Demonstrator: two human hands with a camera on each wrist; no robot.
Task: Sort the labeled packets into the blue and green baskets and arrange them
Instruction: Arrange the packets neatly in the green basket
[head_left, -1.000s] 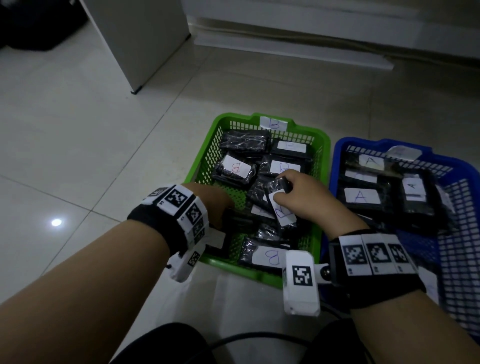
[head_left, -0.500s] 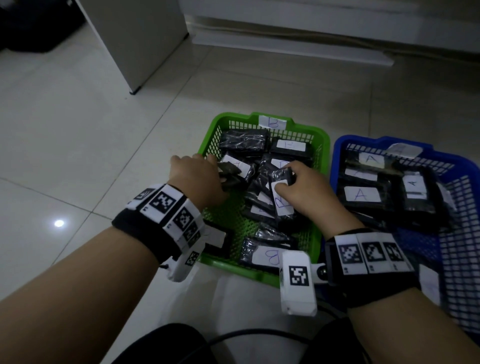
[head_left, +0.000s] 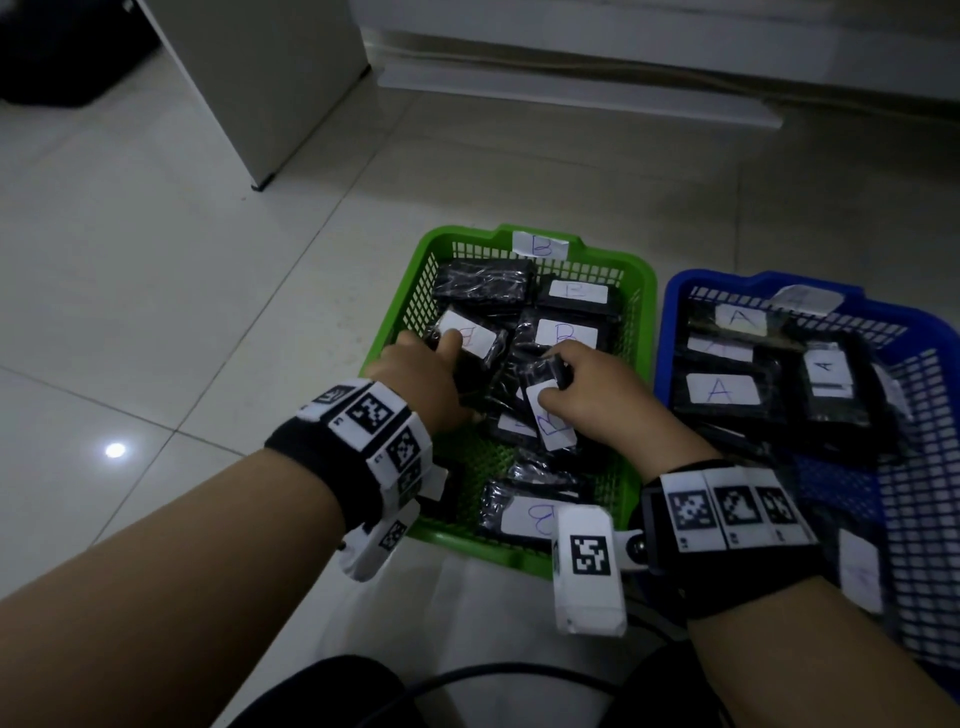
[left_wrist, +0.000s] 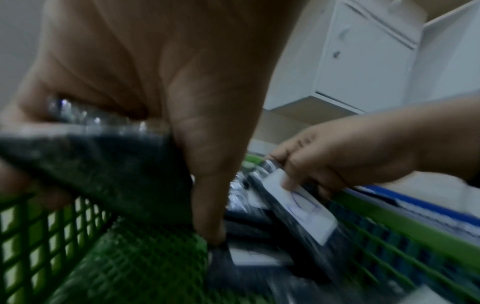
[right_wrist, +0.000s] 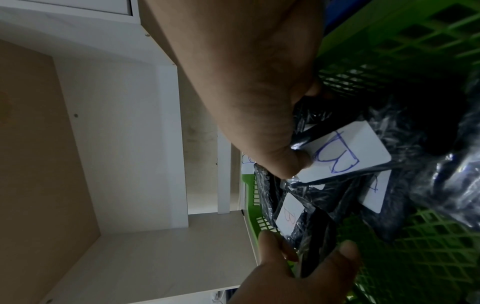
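Nearby, white cabinet (head_left: 270, 83) beyond baskets (head_left: 644, 280).

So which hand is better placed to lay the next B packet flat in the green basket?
Right. The right hand already pinches a B packet over the green basket middle; the left hand holds another near its left wall.

Two baskets sat side by side on the floor (head_left: 208, 260) before me, the B basket (head_left: 641, 291) left of the A basket (head_left: 670, 312), their rims nearly touching. B packets (head_left: 566, 332) lay heaped inside the left one, A packets (head_left: 719, 389) inside the right. A cabinet (head_left: 270, 78) stood behind them to the left, a wall ledge (head_left: 571, 88) straight behind.
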